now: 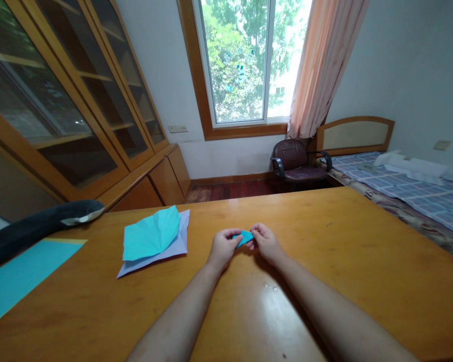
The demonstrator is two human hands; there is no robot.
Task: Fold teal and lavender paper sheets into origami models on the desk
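Observation:
A small piece of folded blue paper [245, 238] is held between my two hands, just over the wooden table [324, 241]. My left hand [223, 246] is closed on its left end, thumb and fingers pinching it. At the opposite end, my right hand [266, 243] pinches the paper between thumb and fingertips. The folded paper looks narrow and pointed; its far side and part of its ends are hidden by my fingers.
Left of my hands lies a creased turquoise sheet [151, 234] on a lilac sheet [181, 245]. Farther left are flat turquoise paper [26, 276] and a dark curved object [41, 223]. Beyond the table stand a brown armchair [292, 158], a bed [407, 181] and a glass-door cabinet [136, 163].

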